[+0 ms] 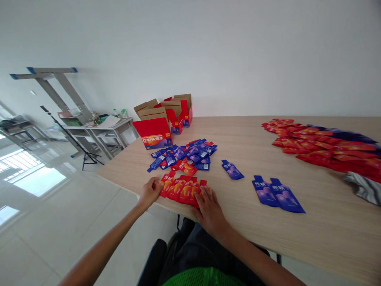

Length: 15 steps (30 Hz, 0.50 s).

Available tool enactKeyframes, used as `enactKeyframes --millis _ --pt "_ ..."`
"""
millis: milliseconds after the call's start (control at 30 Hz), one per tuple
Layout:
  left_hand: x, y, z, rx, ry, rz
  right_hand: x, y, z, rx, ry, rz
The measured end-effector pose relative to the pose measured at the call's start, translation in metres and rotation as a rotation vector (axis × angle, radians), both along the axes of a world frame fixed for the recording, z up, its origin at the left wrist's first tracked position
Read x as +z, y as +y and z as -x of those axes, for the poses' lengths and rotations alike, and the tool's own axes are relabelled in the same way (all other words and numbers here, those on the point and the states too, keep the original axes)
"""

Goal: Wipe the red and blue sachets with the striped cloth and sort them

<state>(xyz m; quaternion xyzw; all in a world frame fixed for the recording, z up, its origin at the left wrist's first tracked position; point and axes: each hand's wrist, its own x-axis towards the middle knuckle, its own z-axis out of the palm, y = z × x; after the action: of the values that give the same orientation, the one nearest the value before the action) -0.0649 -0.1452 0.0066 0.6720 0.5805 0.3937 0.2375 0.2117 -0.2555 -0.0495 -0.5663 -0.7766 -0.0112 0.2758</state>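
Note:
A row of overlapping red pouches (185, 190) lies at the table's near edge, their necks pointing away from me. My left hand (150, 192) is at the row's left end, its fingers curled and closed on the edge of the leftmost red pouch. Over the right end rests my right hand (211, 210), with fingers stretched out and apart on the last pouch, partly hiding it. Just beyond the row is a loose pile of blue pouches (198, 151) mixed with red ones. A single blue pouch (232, 170) lies right of the pile.
Two overlapping blue pouches (278, 194) lie to the right. Long stacks of red and blue pouches (327, 145) cover the far right, beside a striped cloth (364, 186). Open red cartons (154, 133) stand at the back left. A tripod (86, 155) stands on the floor.

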Motion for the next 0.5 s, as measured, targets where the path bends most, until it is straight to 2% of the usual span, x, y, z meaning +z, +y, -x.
enactKeyframes --millis 167,233,300,400,500 --pt "0.007 0.000 -0.006 -0.113 0.242 -0.037 -0.004 0.002 -0.005 0.067 0.022 -0.019" --pt "0.002 0.002 -0.004 -0.122 0.407 -0.120 -0.004 0.001 -0.005 0.073 0.016 -0.028" --pt "-0.006 0.004 -0.001 -0.144 0.486 -0.230 -0.001 -0.002 -0.006 0.070 -0.001 -0.035" --pt "-0.019 0.006 0.004 -0.396 0.556 -0.358 0.009 -0.007 -0.013 0.088 -0.033 -0.034" --pt "-0.024 0.005 0.003 -0.606 0.684 -0.383 0.022 -0.002 -0.034 0.084 -0.051 -0.010"
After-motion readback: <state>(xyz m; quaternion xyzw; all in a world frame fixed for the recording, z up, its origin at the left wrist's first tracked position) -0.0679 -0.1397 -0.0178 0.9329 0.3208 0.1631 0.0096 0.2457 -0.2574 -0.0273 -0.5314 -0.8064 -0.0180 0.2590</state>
